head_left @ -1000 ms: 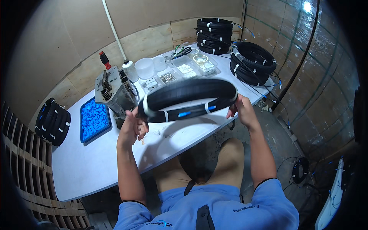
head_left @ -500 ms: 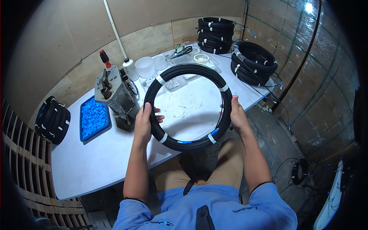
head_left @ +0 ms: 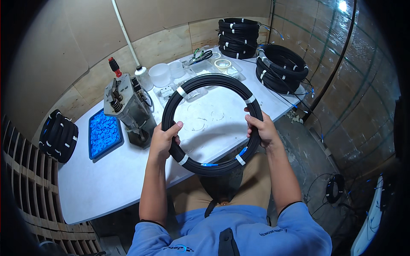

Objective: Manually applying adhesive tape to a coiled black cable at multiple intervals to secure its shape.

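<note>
Between my hands hangs a coil of black cable (head_left: 215, 170), tilted above the front edge of the white table (head_left: 98, 183). White ties bind it in several places, and two blue connectors (head_left: 209, 164) show along its near side. My left hand (head_left: 164, 140) grips the left side of the ring, thumb laid over the inner edge. On the opposite side my right hand (head_left: 262, 128) is closed round the ring with its thumb across the front. Parts of the fingers of both hands are hidden behind the cable.
A metal hand press (head_left: 130, 109) with a red-and-black handle stands beside a blue tray (head_left: 106, 153) of small blue parts. Black coils (head_left: 239, 38) are stacked far right, more coils (head_left: 59, 136) at the left edge. Bottles, tubs, a tape roll (head_left: 222, 64) and pliers (head_left: 203, 56) line the back.
The coil has come slightly lower and nearer to me. Both thumbs, upright or along the outside before, now lie across the ring's front.
</note>
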Demonstrator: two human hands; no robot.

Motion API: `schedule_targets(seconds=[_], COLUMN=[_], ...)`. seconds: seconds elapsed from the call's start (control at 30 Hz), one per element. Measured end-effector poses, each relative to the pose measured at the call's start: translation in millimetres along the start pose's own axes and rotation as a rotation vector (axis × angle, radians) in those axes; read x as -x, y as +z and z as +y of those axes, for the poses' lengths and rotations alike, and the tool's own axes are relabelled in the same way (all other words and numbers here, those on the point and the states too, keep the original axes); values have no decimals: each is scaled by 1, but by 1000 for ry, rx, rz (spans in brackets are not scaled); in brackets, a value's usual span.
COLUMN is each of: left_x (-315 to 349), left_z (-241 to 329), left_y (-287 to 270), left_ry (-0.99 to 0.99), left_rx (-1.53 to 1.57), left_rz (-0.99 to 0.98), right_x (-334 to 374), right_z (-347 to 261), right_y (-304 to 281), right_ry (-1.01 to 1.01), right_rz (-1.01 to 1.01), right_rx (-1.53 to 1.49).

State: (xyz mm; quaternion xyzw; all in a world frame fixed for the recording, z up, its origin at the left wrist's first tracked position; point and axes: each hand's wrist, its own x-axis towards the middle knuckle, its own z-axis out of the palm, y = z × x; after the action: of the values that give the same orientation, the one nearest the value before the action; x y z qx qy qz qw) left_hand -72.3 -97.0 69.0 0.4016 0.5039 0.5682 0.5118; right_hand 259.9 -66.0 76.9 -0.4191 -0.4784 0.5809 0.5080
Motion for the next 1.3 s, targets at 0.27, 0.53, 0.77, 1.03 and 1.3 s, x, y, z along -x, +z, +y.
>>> schedule_targets(seconds=[0.27,0.53,0.77,1.03,1.3], left_x=[-15,4,61,23,-11], left_z=[19,-83,-104,-56,-8], left_y=[-9,2,124,102,9], left_ry=[276,381,318,185,75], left_rx=[60,717,734,934,340], left_rz=[-221,-149,-381,-90,-307], right_x=[2,14,21,26,-27], right_z=[34,31,44,53,-14], right_y=[-5,17,78,58,-42], right_ry=[-131,-310,-364,-580,-152], right_rz=[44,92,107,-133,-179], right_rx=[-278,-490,-1005,-578,-257])
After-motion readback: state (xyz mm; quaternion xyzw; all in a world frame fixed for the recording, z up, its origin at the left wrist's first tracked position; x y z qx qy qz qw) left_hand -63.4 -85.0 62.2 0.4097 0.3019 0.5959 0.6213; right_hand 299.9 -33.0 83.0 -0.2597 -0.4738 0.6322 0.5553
